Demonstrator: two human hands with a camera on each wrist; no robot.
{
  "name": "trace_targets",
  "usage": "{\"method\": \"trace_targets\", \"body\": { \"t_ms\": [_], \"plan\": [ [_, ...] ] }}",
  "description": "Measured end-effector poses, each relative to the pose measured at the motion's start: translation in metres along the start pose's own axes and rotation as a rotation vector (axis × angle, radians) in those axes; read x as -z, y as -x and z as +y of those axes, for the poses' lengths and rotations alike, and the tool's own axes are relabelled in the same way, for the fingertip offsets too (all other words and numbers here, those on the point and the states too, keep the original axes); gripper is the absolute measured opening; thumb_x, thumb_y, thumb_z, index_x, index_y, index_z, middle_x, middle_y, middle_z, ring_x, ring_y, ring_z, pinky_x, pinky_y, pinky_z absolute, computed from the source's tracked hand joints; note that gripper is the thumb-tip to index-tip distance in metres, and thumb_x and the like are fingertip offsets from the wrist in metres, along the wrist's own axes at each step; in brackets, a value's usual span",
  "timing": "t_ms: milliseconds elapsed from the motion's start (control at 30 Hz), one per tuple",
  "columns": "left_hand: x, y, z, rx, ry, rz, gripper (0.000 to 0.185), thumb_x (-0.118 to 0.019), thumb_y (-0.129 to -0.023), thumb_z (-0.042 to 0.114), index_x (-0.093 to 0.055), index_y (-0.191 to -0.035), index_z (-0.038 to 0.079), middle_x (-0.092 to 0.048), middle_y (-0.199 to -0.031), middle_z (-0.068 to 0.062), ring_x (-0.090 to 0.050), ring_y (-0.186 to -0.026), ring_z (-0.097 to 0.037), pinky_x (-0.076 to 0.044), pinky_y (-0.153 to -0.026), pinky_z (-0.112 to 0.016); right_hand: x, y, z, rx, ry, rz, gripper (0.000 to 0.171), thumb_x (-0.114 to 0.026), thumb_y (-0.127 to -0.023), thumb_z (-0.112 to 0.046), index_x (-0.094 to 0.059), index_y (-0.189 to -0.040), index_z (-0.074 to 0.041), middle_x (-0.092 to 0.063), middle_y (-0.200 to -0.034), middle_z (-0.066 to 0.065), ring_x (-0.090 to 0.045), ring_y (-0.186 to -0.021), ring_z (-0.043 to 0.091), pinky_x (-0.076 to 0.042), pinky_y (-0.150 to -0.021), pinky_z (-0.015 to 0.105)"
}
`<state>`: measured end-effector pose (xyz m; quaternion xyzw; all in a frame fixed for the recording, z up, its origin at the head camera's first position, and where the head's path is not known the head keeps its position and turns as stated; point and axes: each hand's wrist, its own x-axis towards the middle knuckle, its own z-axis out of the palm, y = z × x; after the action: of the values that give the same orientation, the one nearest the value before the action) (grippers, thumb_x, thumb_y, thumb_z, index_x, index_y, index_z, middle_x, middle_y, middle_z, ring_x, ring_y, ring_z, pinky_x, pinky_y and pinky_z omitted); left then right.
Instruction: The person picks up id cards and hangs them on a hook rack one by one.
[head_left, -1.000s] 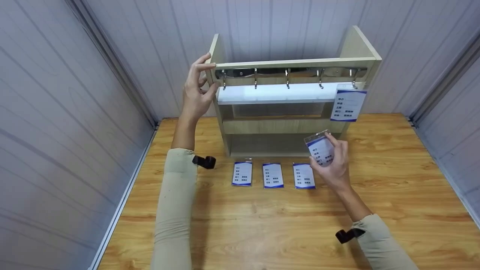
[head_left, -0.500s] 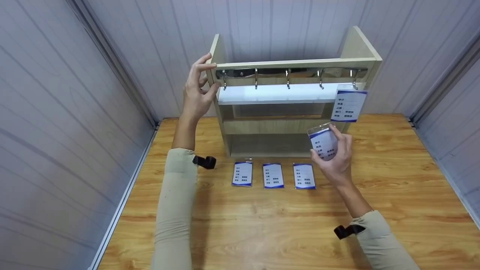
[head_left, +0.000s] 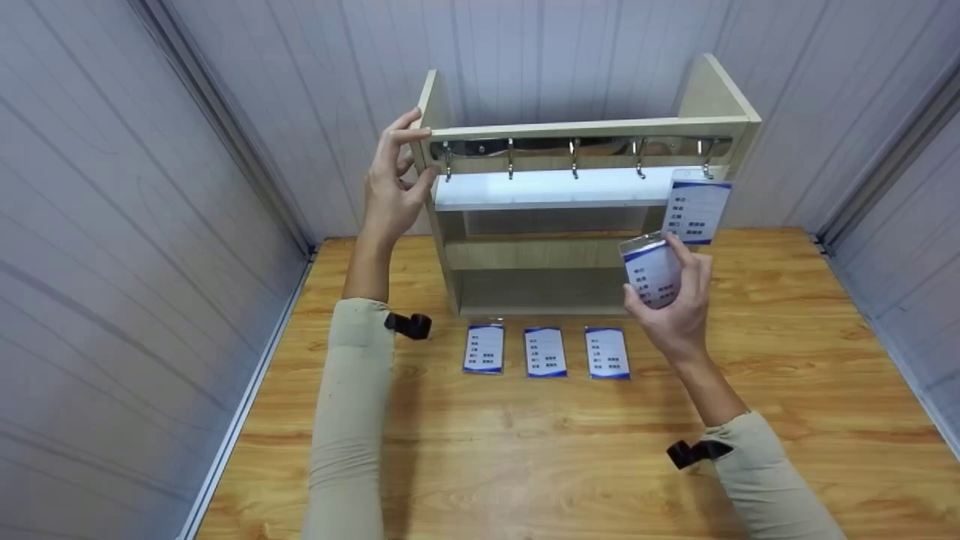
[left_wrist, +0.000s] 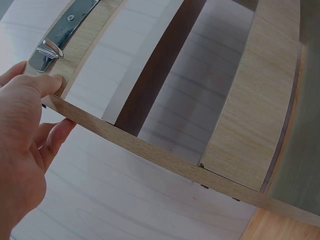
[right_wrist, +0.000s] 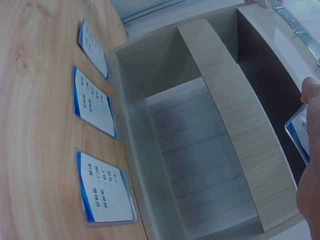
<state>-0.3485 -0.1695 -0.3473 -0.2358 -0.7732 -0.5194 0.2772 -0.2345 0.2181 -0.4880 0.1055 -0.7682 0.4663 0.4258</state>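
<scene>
My left hand (head_left: pixel 394 184) grips the upper left edge of a small wooden shelf (head_left: pixel 525 255), its thumb on the front and the other fingers around the side panel, as the left wrist view shows too. With thumb and fingers my right hand (head_left: pixel 679 311) pinches a badge in a clear plastic holder (head_left: pixel 651 274), raised before the shelf's right half. Just behind it, another badge (head_left: pixel 697 210) hangs from the rightmost hook of a metal hook rail (head_left: pixel 544 146). In the right wrist view, only a corner of the held badge (right_wrist: pixel 300 132) shows.
Three more badges lie in a row on the wooden tabletop (head_left: pixel 510 450) before the shelf: left badge (head_left: pixel 484 349), middle badge (head_left: pixel 546 352), right badge (head_left: pixel 607 352). Pale panelled walls (head_left: pixel 570 60) enclose the table at the back and sides.
My right hand has lifted the badge upward and slightly right, closer to the hanging badge, which it now partly overlaps in the head view. The left hand stays on the shelf.
</scene>
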Motion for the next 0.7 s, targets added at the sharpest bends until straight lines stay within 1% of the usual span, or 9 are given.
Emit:
{"method": "trace_targets", "body": {
  "t_ms": [133, 267, 500, 700],
  "plan": [
    [0.000, 0.000, -0.001, -0.011, -0.002, -0.005, 0.043, -0.073, -0.104, 0.002, -0.062, -0.145, 0.005, -0.048, -0.177, -0.011, -0.060, -0.155, -0.029, -0.071, -0.086, -0.032, -0.001, -0.006, -0.003, 0.016, -0.015, 0.009, 0.086, -0.089, -0.079, -0.008, -0.056, -0.159, -0.002, -0.052, -0.132, 0.035, -0.048, -0.123, 0.008, -0.048, -0.102, 0.025],
    [0.000, 0.000, -0.001, -0.010, -0.002, 0.000, 0.043, -0.074, -0.104, 0.002, -0.062, -0.145, 0.006, -0.048, -0.177, -0.011, -0.059, -0.156, -0.029, -0.072, -0.087, -0.033, -0.003, -0.012, -0.008, 0.011, -0.032, 0.018, 0.086, -0.089, -0.079, -0.006, -0.056, -0.158, -0.001, -0.051, -0.132, 0.034, -0.048, -0.125, 0.008, -0.049, -0.104, 0.027],
    [0.001, 0.000, -0.001, -0.006, 0.000, 0.006, 0.043, -0.073, -0.103, 0.002, -0.062, -0.145, 0.006, -0.048, -0.177, -0.011, -0.057, -0.158, -0.028, -0.073, -0.091, -0.041, -0.007, -0.024, -0.018, 0.008, -0.043, 0.039, 0.086, -0.088, -0.079, -0.010, -0.057, -0.158, -0.002, -0.051, -0.127, 0.031, -0.049, -0.119, 0.007, -0.051, -0.096, 0.025],
    [0.001, 0.000, 0.000, 0.000, -0.022, 0.010, 0.044, -0.074, -0.102, 0.002, -0.063, -0.144, 0.008, -0.049, -0.177, -0.009, -0.058, -0.157, -0.029, -0.073, -0.090, -0.037, -0.012, -0.034, -0.025, 0.022, -0.061, 0.043, 0.085, -0.087, -0.080, -0.012, -0.056, -0.158, -0.002, -0.051, -0.126, 0.027, -0.049, -0.119, 0.007, -0.051, -0.095, 0.023]
  ]
}}
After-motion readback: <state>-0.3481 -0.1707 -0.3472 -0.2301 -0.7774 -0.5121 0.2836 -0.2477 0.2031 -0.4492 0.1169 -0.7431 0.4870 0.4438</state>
